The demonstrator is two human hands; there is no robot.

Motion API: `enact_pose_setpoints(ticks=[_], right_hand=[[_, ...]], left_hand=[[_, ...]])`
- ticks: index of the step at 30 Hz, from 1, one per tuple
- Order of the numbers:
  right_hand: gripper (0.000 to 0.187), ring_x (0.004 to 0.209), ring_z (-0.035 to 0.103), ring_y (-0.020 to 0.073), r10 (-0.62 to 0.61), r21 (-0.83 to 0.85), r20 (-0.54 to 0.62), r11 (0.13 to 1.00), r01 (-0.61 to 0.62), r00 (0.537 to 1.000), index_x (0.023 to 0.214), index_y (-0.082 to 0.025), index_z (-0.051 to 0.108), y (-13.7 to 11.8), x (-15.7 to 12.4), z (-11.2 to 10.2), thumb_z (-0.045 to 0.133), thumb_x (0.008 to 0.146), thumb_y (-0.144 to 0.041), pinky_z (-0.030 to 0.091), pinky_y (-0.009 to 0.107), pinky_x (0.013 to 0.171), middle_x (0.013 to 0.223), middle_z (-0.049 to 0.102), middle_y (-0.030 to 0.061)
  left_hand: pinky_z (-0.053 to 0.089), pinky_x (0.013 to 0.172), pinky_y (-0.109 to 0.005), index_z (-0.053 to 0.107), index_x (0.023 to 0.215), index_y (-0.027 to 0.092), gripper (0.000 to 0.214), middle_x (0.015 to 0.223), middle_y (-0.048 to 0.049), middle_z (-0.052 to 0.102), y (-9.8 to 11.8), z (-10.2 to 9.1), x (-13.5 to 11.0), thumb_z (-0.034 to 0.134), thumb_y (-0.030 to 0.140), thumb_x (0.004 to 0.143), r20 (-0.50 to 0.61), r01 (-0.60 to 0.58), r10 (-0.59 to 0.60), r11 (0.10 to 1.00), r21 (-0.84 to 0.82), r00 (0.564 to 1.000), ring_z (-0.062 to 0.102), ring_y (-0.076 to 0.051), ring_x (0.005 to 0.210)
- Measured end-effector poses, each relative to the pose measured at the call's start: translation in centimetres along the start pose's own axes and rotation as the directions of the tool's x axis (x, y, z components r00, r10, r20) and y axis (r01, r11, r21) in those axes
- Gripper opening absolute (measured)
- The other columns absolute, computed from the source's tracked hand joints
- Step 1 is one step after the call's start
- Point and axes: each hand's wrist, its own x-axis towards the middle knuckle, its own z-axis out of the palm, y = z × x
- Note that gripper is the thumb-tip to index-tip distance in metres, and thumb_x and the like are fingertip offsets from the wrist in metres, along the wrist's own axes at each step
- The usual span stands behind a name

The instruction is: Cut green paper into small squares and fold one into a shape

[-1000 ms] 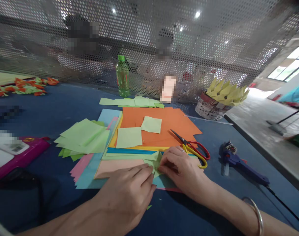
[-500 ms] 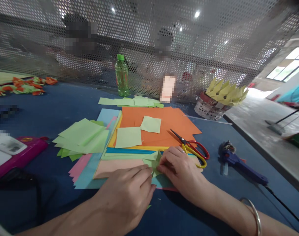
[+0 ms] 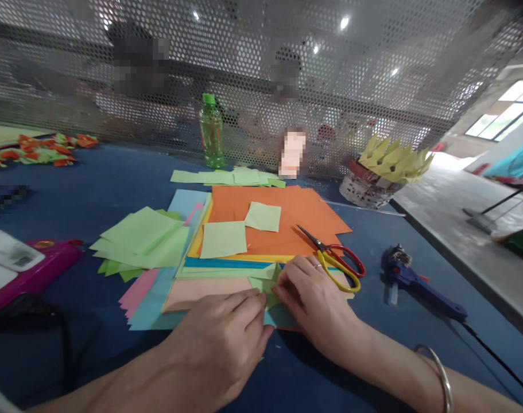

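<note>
A small piece of light green paper (image 3: 264,281), partly folded, lies on the stack of coloured sheets between my hands. My left hand (image 3: 227,330) is closed at its lower left edge, fingertips pressed together on the paper. From the right, my right hand (image 3: 310,292) pinches the paper's other side between thumb and fingers. The knuckles hide part of the folds. Just beyond my right hand, scissors (image 3: 330,252) with red and yellow handles rest on the orange sheet (image 3: 282,241). Two pale green squares (image 3: 224,239) lie on that sheet.
Loose green sheets (image 3: 144,235) fan out at the left, near a magenta device (image 3: 58,258). A blue glue gun (image 3: 425,287) with its cord lies right. At the back stand a green bottle (image 3: 212,135), a phone (image 3: 293,154) and a basket (image 3: 367,183) of folded yellow paper.
Both hands stay at the green paper in nearly the same pose. The whole view has shifted very slightly.
</note>
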Motion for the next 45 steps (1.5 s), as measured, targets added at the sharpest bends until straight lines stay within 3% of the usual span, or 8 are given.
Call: enact_pose_setpoints(ticks=[11,19,24,35,45], right_hand=[[0.014,0.083,0.050,0.0220,-0.001,-0.010,0.010,1.000,0.001,1.000,0.078,-0.019,0.055,0.1,0.1,0.0,0.059,0.090,-0.013,0.042,0.034,0.071,0.085,0.059,0.0047],[0.014,0.082,0.050,0.0210,-0.026,0.018,-0.020,1.000,0.026,0.999,0.078,-0.019,0.055,0.3,0.0,0.1,0.058,0.090,-0.012,0.042,0.032,0.071,0.084,0.058,0.0041],[0.013,0.083,0.049,0.0210,-0.022,0.019,-0.012,1.000,0.022,1.000,0.079,-0.019,0.055,0.4,-0.1,0.1,0.059,0.090,-0.012,0.041,0.033,0.072,0.085,0.058,0.0045],[0.014,0.087,0.050,0.0223,0.011,0.114,0.005,0.993,-0.012,1.000,0.084,-0.020,0.053,0.6,-0.3,-0.1,0.064,0.085,-0.012,0.041,0.035,0.075,0.090,0.058,0.0038],[0.027,0.090,0.052,0.0210,0.070,0.162,0.010,0.984,-0.070,0.998,0.089,-0.021,0.047,1.6,-0.3,-0.3,0.067,0.078,-0.006,0.040,0.035,0.079,0.092,0.057,0.0018]], left_hand=[[0.053,0.067,-0.028,0.063,0.103,0.016,0.022,0.090,-0.0073,0.067,-0.3,-0.4,0.0,0.045,0.014,0.092,0.057,0.020,-0.019,0.999,-0.030,0.998,0.064,-0.017,0.078],[0.048,0.060,-0.033,0.066,0.095,0.017,0.021,0.085,-0.0054,0.064,0.1,0.4,0.1,0.045,0.016,0.093,0.047,0.101,-0.098,0.993,-0.058,0.994,0.061,-0.020,0.075],[0.047,0.064,-0.033,0.065,0.104,0.019,0.021,0.090,-0.0046,0.063,-0.2,0.0,0.1,0.046,0.019,0.095,0.103,0.153,-0.141,0.981,-0.116,0.985,0.060,-0.019,0.078],[0.045,0.062,-0.034,0.064,0.097,0.018,0.021,0.082,-0.0037,0.059,-0.2,0.5,0.4,0.043,0.016,0.094,0.133,0.125,-0.117,0.991,-0.050,0.984,0.058,-0.021,0.075],[0.047,0.063,-0.033,0.064,0.097,0.018,0.022,0.091,-0.0049,0.064,-0.3,0.3,0.3,0.042,0.018,0.095,0.164,0.113,-0.105,0.993,-0.038,0.981,0.060,-0.021,0.080]])
